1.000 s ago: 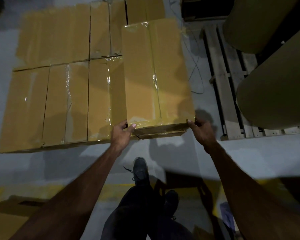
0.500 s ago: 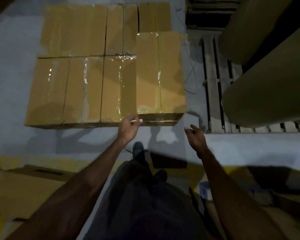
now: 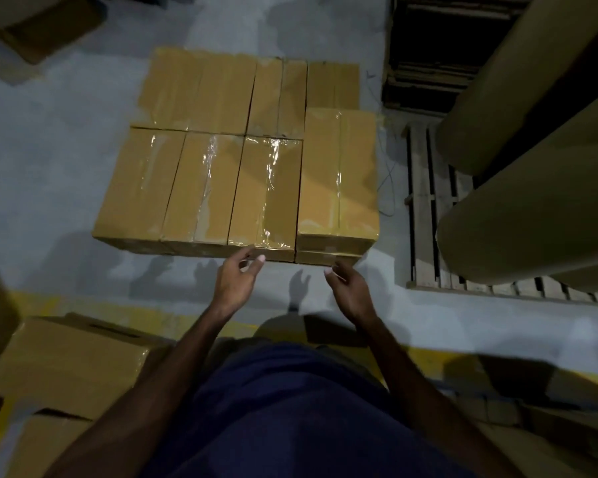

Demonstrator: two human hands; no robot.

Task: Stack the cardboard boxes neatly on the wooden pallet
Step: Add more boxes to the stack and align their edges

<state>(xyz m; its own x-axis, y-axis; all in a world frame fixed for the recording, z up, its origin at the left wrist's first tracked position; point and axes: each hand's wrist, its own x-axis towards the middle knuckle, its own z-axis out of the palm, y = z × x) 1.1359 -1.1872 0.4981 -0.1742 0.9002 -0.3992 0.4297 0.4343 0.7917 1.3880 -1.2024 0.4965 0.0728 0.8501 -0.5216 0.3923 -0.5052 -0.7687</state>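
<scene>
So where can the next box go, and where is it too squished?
Free: the tops of the three taped boxes left of the raised box, and the back row. The grey floor left of the stack is bare too. Crowded: the right side, where big paper rolls sit on a slatted pallet. Both the left hand and right hand hold nothing.

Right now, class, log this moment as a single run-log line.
left hand: open, empty | right hand: open, empty | raised taped brown cardboard box: resting on right end of box stack | phase: released
</scene>
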